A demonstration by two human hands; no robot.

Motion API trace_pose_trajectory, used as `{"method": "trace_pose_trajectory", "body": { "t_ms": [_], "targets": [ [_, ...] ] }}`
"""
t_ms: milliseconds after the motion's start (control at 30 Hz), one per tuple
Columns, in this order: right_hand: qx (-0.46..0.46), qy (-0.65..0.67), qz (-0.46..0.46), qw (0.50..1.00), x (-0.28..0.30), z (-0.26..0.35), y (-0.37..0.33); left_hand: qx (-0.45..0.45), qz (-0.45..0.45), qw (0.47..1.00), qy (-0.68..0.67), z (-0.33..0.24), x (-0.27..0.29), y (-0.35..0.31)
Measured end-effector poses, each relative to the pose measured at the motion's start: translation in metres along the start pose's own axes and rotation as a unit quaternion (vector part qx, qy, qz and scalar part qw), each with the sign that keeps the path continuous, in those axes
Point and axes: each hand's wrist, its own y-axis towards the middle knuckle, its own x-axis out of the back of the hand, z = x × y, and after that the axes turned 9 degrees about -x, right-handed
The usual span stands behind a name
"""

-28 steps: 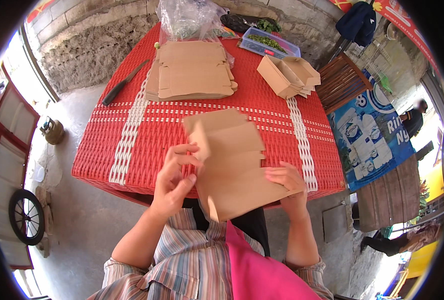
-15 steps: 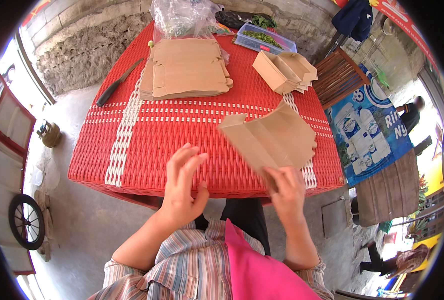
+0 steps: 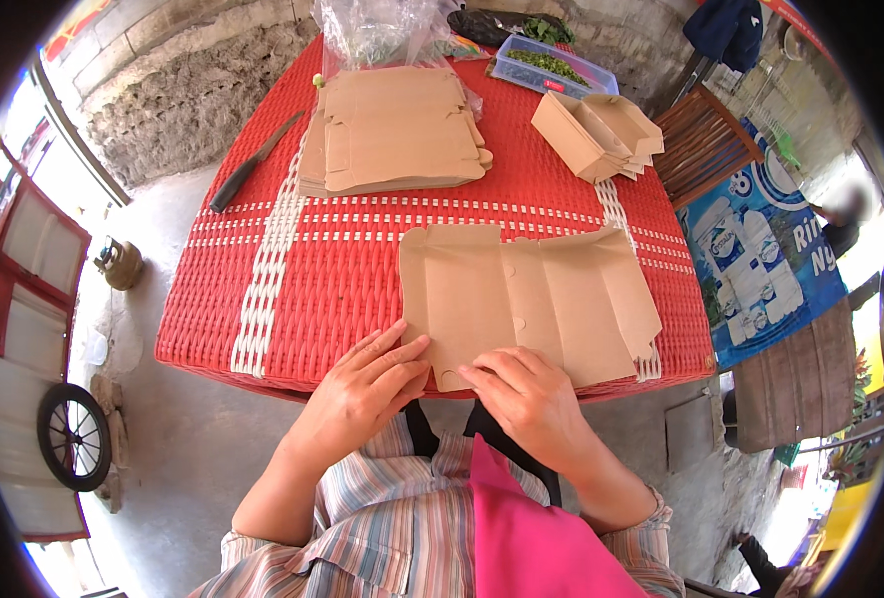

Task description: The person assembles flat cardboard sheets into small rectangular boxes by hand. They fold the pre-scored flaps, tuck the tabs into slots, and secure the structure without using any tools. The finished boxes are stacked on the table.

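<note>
An unfolded brown cardboard box (image 3: 547, 299) lies nearly flat at the front of the red woven table, its crease lines showing and its outer flaps slightly raised. My left hand (image 3: 364, 387) is at its near left corner, fingers stretched out and tips against the edge. Bent over the near edge, the fingers of my right hand (image 3: 530, 399) close on the cardboard beside a small tab; the thumb is partly hidden. Behind lies a stack of flat cardboard box blanks (image 3: 402, 130). Several folded open boxes (image 3: 596, 138), nested together, stand at the back right.
On the red table (image 3: 213, 329), a dark-handled knife (image 3: 253, 164) lies left of the stack. A clear plastic bag (image 3: 377, 35) and a plastic container (image 3: 554, 70) of chopped greens stand at the far end. A wooden chair (image 3: 706, 145) is at the right side.
My right hand has set the unfolded box down and spread it out on the table. My left hand has come down from the air to the box's left corner.
</note>
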Motion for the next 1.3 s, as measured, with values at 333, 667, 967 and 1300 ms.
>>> {"method": "trace_pose_trajectory", "body": {
  "t_ms": [333, 667, 967, 1300],
  "targets": [
    [-0.078, 0.094, 0.057, 0.991, 0.006, -0.012, 0.024, 0.112, -0.063, 0.992, -0.016, 0.001, -0.008, 0.017],
    [-0.171, 0.092, 0.029, 0.981, -0.003, -0.013, 0.042, 0.094, -0.079, 0.986, 0.110, -0.003, -0.023, 0.024],
    [-0.029, -0.030, 0.040, 0.998, -0.015, 0.005, 0.016, 0.055, 0.044, 0.994, 0.083, -0.010, -0.021, 0.005],
    [-0.024, -0.043, 0.036, 0.998, -0.009, 0.004, 0.003, 0.059, 0.157, 0.965, 0.202, -0.032, -0.017, 0.002]
  ]
}}
